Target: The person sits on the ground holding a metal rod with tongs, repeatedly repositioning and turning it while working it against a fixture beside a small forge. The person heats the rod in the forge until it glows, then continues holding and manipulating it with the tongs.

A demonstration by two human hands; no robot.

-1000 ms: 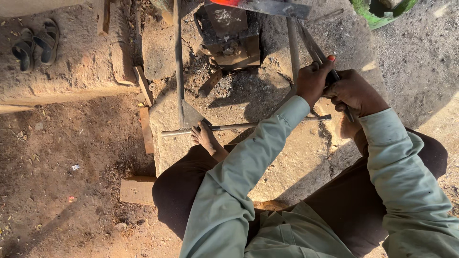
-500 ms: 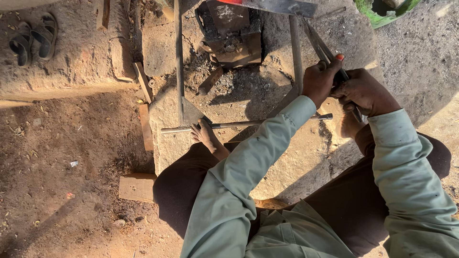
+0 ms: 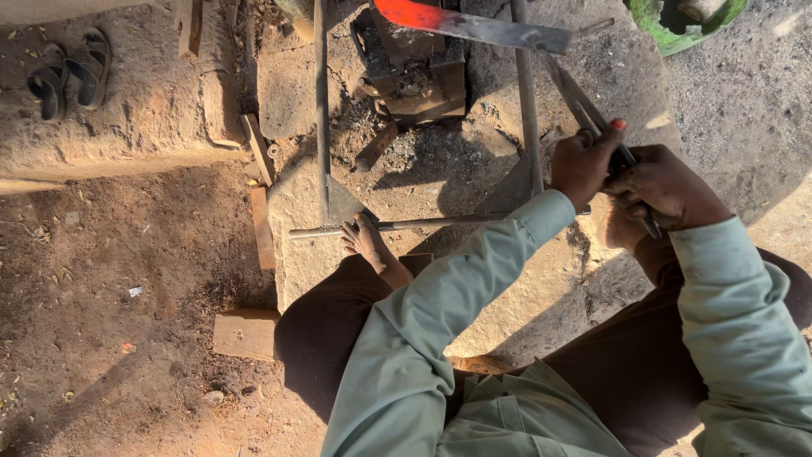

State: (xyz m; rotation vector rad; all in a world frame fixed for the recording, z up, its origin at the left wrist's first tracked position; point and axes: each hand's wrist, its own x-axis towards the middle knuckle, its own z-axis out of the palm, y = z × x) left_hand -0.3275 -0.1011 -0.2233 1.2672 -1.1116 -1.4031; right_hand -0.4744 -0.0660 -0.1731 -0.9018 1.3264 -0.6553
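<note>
A bare foot (image 3: 365, 241) rests on a thin metal rod (image 3: 397, 225) lying across the stone slab (image 3: 524, 296). Beyond it, the left hand (image 3: 582, 165) and right hand (image 3: 664, 186) sit together, each grip clamped on the handles of long tongs (image 3: 584, 106). The tongs reach up to a flat blade (image 3: 474, 25), red-hot at one end, lying over the dark anvil block (image 3: 414, 72). Two sandals (image 3: 68, 72) lie far left.
</note>
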